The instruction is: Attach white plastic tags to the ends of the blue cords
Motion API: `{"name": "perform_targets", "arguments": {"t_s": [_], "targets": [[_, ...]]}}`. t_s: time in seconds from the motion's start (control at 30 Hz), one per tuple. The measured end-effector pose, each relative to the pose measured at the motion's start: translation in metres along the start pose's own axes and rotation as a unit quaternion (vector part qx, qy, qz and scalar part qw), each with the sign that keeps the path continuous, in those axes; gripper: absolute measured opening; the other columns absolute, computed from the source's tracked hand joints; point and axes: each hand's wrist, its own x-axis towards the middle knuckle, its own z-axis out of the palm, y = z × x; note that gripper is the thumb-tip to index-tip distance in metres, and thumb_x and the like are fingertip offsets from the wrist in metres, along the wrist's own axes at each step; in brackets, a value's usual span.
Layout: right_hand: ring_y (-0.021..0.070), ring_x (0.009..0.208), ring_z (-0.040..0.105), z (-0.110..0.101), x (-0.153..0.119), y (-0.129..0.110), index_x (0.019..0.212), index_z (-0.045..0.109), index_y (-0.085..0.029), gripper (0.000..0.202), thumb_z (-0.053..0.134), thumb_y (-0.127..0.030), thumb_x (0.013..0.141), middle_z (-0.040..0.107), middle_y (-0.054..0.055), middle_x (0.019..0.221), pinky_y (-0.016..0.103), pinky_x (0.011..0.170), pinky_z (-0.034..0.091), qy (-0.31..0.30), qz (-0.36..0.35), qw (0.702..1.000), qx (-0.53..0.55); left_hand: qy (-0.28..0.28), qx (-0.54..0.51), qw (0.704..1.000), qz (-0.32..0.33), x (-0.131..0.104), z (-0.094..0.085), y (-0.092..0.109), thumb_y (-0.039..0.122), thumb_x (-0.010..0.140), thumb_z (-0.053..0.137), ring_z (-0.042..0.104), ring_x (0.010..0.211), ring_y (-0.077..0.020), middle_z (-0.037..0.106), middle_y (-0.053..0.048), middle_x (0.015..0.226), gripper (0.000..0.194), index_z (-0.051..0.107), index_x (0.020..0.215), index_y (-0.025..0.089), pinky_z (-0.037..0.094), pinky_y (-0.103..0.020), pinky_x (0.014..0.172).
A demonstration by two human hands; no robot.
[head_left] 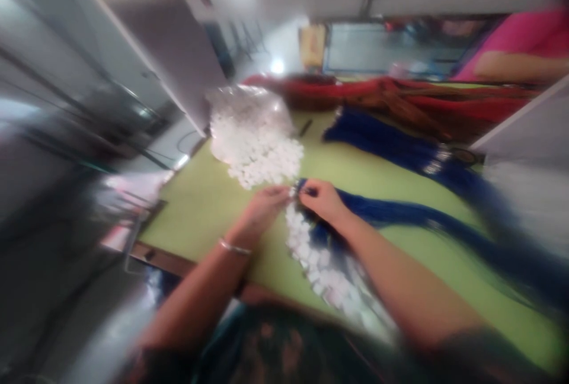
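My left hand (269, 201), with a bangle on its wrist, pinches at something small and pale that is too blurred to name. Right beside it, my right hand (324, 199) has its fingers closed on the near end of a bundle of thin blue strands (386, 209). From under both hands a row of small white pieces (311, 256) runs down toward the table's front edge, lying close to more blue strands. Beyond my left hand, a heap of loose white pieces (267, 162) spills out of a clear plastic bag (249, 102).
The green tabletop (186, 200) ends at a brown front edge. A second blue bundle (377, 135) lies behind, with red and brown strands (400, 96) along the back. A person's pink sleeve (528, 34) shows at upper right. Pale panels stand on both sides.
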Motion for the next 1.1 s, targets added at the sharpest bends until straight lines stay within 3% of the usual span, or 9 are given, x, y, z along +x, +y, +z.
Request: {"name": "perform_targets", "arguments": {"t_s": [0.13,0.33,0.47,0.7,0.87,1.1], "targets": [[0.0102,0.055,0.043,0.001,-0.002,-0.003,0.057,0.05,-0.018,0.011,0.055,-0.025,0.065,0.051,-0.003,0.055,0.022,0.055,0.036,0.004,-0.004,1.0,-0.03,-0.003,0.033,0.999,0.02,0.0,-0.002,-0.003,0.021,0.059,0.082,0.063,0.068,-0.0102,0.071,-0.005,0.074,0.02,0.071,0.073,0.012,0.05,-0.022,0.071],[0.0116,0.058,0.047,0.0,-0.003,-0.005,0.062,0.055,-0.017,0.01,0.054,-0.026,0.067,0.056,-0.001,0.06,0.023,0.059,0.038,0.008,-0.012,0.999,-0.031,-0.003,0.059,0.997,0.042,0.0,-0.004,-0.005,0.027,0.058,0.083,0.063,0.069,-0.0104,0.07,-0.004,0.074,0.024,0.071,0.073,0.013,0.05,-0.024,0.074],[0.0106,0.054,0.043,0.002,-0.004,-0.004,0.058,0.05,-0.019,0.009,0.053,-0.024,0.066,0.05,-0.003,0.055,0.023,0.055,0.035,0.011,-0.018,0.997,-0.073,0.002,0.08,0.995,0.061,0.001,-0.009,-0.009,0.028,0.06,0.082,0.063,0.07,-0.0115,0.07,-0.005,0.075,0.024,0.072,0.075,0.013,0.05,-0.026,0.076],[0.0105,0.055,0.044,0.003,-0.004,-0.002,0.059,0.049,-0.018,0.009,0.055,-0.022,0.065,0.052,-0.003,0.056,0.023,0.054,0.033,-0.001,-0.022,0.993,-0.115,0.037,0.214,0.969,0.119,0.002,-0.008,-0.012,0.028,0.06,0.081,0.063,0.068,-0.015,0.071,-0.006,0.073,0.023,0.073,0.077,0.014,0.05,-0.027,0.07],[0.0105,0.057,0.046,-0.006,0.001,-0.001,0.061,0.056,-0.016,0.011,0.057,-0.025,0.067,0.055,-0.002,0.058,0.022,0.056,0.035,-0.039,0.015,0.995,-0.088,0.062,0.168,0.978,0.111,0.004,-0.005,-0.016,0.027,0.058,0.08,0.063,0.066,-0.0154,0.071,-0.006,0.071,0.023,0.073,0.075,0.013,0.051,-0.029,0.069],[0.0089,0.051,0.043,-0.01,0.003,-0.002,0.057,0.052,-0.016,0.014,0.056,-0.024,0.068,0.05,-0.004,0.051,0.022,0.051,0.032,-0.078,0.046,0.992,-0.084,0.067,0.159,0.979,0.109,0.007,-0.005,-0.026,0.025,0.057,0.08,0.062,0.064,-0.0148,0.07,-0.005,0.069,0.022,0.071,0.074,0.013,0.051,-0.028,0.068]]}}
